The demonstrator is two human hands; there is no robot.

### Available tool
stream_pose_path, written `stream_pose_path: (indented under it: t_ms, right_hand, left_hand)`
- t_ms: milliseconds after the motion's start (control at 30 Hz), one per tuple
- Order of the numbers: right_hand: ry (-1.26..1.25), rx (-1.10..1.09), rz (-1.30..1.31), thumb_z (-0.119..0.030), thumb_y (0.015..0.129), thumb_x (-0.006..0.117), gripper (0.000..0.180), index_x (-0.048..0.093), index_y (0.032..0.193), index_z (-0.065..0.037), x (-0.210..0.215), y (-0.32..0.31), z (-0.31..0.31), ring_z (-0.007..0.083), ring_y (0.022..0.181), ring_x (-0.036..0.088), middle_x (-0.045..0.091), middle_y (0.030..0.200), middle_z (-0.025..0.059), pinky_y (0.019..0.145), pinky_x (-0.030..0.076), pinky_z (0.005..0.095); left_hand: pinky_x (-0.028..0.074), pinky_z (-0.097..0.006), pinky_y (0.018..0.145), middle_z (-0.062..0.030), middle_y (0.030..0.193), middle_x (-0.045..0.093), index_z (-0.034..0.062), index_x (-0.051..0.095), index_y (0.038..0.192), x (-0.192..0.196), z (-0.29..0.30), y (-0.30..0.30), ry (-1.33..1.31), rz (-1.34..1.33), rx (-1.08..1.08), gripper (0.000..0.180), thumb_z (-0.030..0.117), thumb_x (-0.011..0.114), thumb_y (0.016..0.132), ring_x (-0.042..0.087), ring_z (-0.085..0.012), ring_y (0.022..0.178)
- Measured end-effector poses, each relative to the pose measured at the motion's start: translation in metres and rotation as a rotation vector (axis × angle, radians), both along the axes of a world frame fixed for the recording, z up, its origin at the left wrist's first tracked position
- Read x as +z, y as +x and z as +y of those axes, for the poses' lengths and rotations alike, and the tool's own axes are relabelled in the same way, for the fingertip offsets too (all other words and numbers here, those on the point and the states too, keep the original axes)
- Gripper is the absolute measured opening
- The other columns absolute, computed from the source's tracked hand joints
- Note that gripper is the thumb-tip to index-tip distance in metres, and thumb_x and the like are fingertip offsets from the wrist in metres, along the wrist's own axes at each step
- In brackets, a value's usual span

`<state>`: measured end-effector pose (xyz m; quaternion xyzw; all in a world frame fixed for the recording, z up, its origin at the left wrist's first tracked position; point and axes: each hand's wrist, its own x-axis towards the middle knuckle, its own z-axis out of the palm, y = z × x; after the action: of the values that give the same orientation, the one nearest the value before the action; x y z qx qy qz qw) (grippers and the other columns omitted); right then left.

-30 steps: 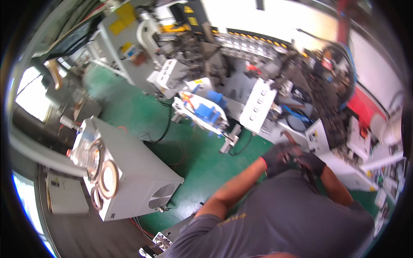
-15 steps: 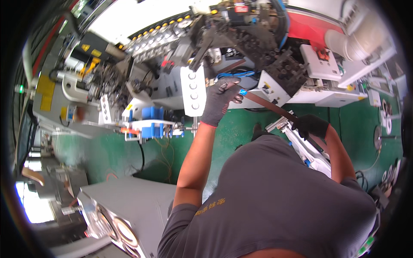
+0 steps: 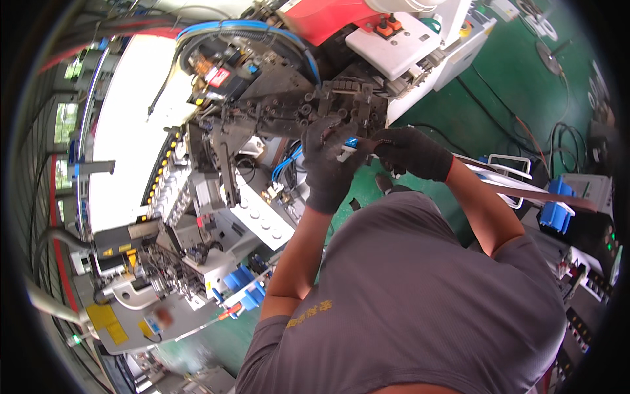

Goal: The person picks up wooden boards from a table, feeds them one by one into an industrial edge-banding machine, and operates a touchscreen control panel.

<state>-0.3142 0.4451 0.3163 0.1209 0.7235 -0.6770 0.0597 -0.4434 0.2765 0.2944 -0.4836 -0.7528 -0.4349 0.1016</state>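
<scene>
Both my hands wear dark grey gloves and are close together in front of the dark metal rollers and blocks of a machine (image 3: pixel 344 102). My left hand (image 3: pixel 330 167) is closed around the end part of a brown strip (image 3: pixel 538 194), beside a small blue label (image 3: pixel 351 141). With its fingers pinched, my right hand (image 3: pixel 417 155) grips the same strip a little to the right of the label. Behind my right forearm the strip passes out of sight, then shows again at the right over a white-framed stand (image 3: pixel 508 164). My gloves hide where the strip's tip lies against the machine.
A white box with orange switches (image 3: pixel 390 39) stands beyond my hands. Blue hoses (image 3: pixel 243 25) arch over the machine. A white panel with round knobs (image 3: pixel 262 220) is at my left, near blue clamps (image 3: pixel 243 285). Cables (image 3: pixel 558 144) lie on the green floor at right.
My view has turned right toward the machine's end. My hands have come closer together and up to the dark rollers, still holding the brown strip.
</scene>
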Motion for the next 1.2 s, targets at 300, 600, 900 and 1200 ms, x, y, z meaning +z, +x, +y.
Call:
stream_pose_path:
  t_ms: [300,600,900,1200]
  right_hand:
    - [0.096,-0.029,-0.089,-0.016,0.099,0.057,0.021,0.067,0.113,-0.004,-0.002,-0.016,-0.016,0.0123,0.072,0.061,0.064,0.078,0.0070,0.067,0.051,0.0316]
    - [0.001,-0.002,-0.120,-0.006,0.093,0.062,0.023,0.066,0.116,-0.003,-0.033,-0.040,-0.046,0.0071,0.069,0.056,0.065,0.083,0.0022,0.060,0.047,0.0253]
    - [0.155,-0.245,-0.210,-0.020,0.102,0.053,0.019,0.062,0.104,-0.003,-0.056,-0.013,-0.051,0.0082,0.058,0.054,0.056,0.067,0.0014,0.054,0.042,0.0254]
    - [0.224,-0.224,-0.243,-0.024,0.102,0.055,0.024,0.063,0.110,-0.003,-0.080,0.002,-0.056,0.0068,0.060,0.052,0.057,0.070,-0.0004,0.056,0.042,0.0252]
  left_hand:
    - [0.045,-0.043,0.099,-0.0109,0.116,0.064,0.0086,0.073,0.104,-0.020,-0.019,-0.036,-0.013,-0.036,-0.101,0.036,0.033,0.080,0.079,0.057,-0.0318,0.114]
    - [0.054,-0.032,0.080,-0.0109,0.103,0.067,-0.0006,0.068,0.105,-0.045,-0.085,-0.081,0.224,-0.869,-0.071,0.021,0.015,0.056,0.100,0.067,-0.0206,0.094]
    - [0.045,-0.024,0.067,0.0003,0.087,0.065,0.0022,0.067,0.095,-0.088,-0.287,-0.112,0.776,-0.695,0.619,0.006,0.008,0.065,0.096,0.056,-0.0064,0.080]
    - [0.048,-0.038,0.080,-0.0068,0.085,0.069,0.0092,0.064,0.081,-0.079,-0.392,-0.179,0.041,0.201,0.940,0.006,0.008,0.070,0.082,0.062,-0.0250,0.083]
